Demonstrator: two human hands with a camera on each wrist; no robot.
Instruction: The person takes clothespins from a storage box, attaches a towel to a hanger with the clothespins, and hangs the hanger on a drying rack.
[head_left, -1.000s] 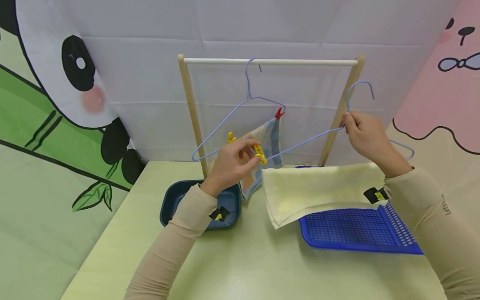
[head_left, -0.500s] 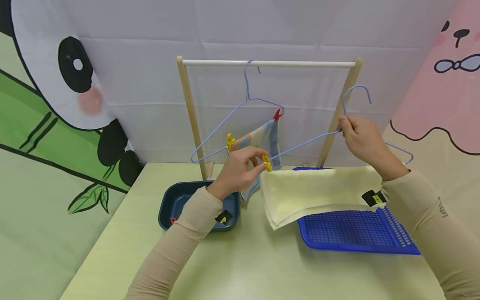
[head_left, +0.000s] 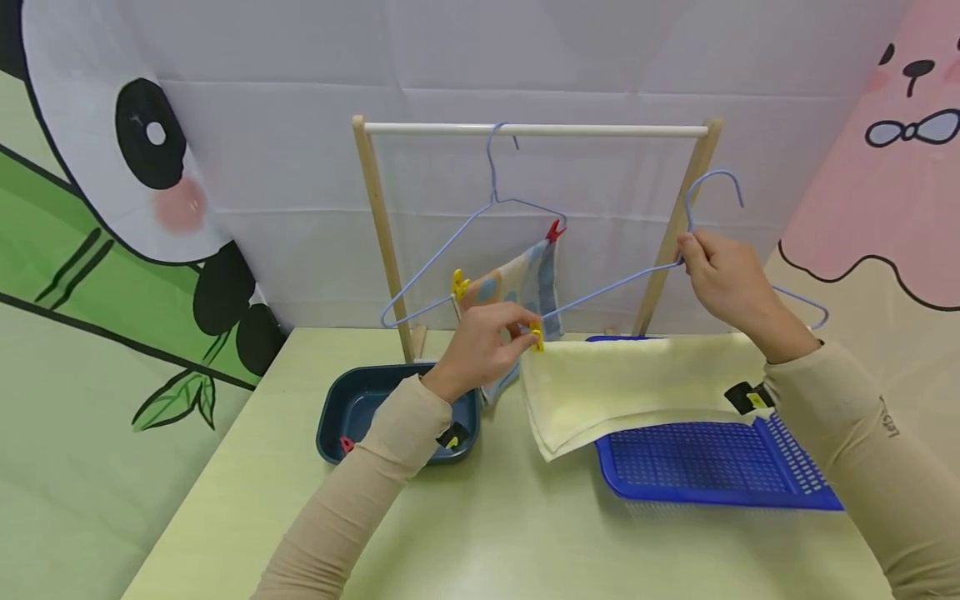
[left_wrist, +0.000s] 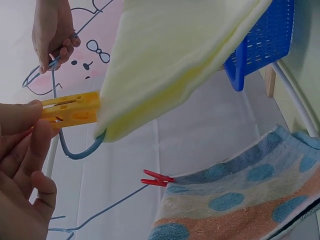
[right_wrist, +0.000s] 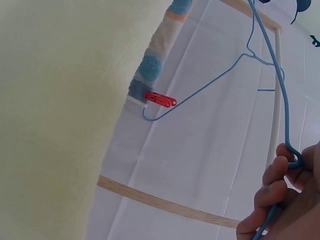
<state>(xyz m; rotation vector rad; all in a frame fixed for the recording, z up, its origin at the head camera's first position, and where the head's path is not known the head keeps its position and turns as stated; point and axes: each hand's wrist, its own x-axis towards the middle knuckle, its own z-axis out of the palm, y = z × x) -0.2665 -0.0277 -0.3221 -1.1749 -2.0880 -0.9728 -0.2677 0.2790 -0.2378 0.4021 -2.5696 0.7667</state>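
Shows a white backdrop point(head_left: 615, 183) across twelve o'clock, creased horizontally, probably cloth. Bears at ten o'clock a cartoon face point(head_left: 82, 142) with a black eye point(head_left: 146, 146) and pink cheek point(head_left: 180, 207), then green bands point(head_left: 37, 217) at nine, a leafy sprig point(head_left: 168, 400) below. Turns to a pink cartoon figure point(head_left: 885, 192) toward two o'clock, with a beige area point(head_left: 907, 350) at three. Ends at six in a pale yellow-green tabletop point(head_left: 562, 533) with a soft sheen point(head_left: 472, 567).
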